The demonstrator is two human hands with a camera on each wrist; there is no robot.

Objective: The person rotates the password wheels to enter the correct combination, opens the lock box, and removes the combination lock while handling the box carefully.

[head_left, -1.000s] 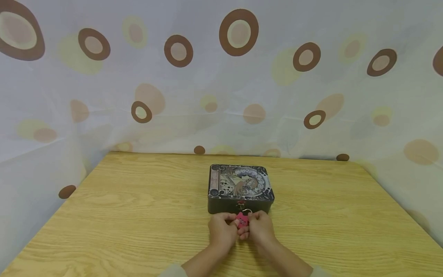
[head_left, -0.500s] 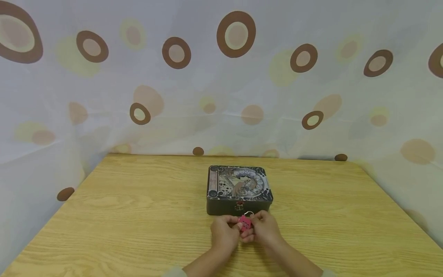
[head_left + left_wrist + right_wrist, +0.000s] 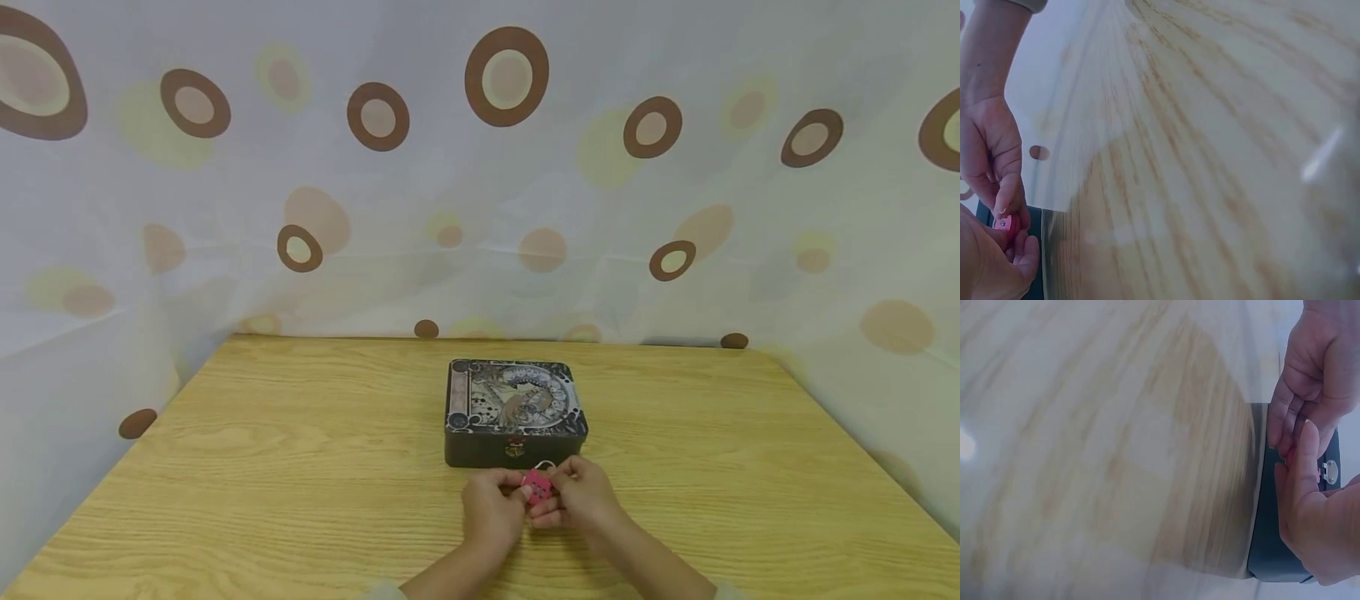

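Note:
A small pink padlock [image 3: 537, 487] with dark marks on its face and a thin silver shackle is held between both hands, just in front of the box. My left hand [image 3: 491, 510] pinches its body from the left, thumb across the face. From the right, my right hand [image 3: 588, 493] pinches it near the shackle, its lower fingers spread beneath. Behind them sits a dark tin box [image 3: 480, 451] with an ornate printed lid, shut, its metal latch [image 3: 514, 448] on the front side. In the right wrist view the fingers mostly hide the padlock.
The box stands on a wood-grain table [image 3: 300, 467]. A pale curtain [image 3: 420, 200] with brown and yellow circles hangs behind the table and along both sides.
Both hands and the padlock have shifted slightly to the right and toward me, away from the latch, which shows more fully. The grip looks much the same.

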